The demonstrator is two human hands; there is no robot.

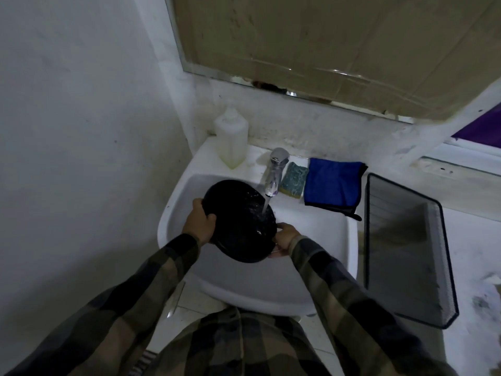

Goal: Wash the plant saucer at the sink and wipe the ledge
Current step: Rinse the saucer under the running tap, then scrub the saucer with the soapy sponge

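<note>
Both hands grip a black plant saucer [240, 223] over the white sink [311, 289]: left hand [199, 223] and right hand [284, 238] curl around opposite rims beneath the running faucet [273, 172].

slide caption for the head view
Left hand and right hand hold the black saucer under the running tap, sponge and blue cloth nearby.

Saucer [238, 229]: black, round, shallow, wet and tilted. It sits over the left half of the white sink [311, 234] basin. The stream from the tap [273, 172] hits its far-right part. Blue cloth [333, 183] lies folded on the sink's far-right rim.
</note>
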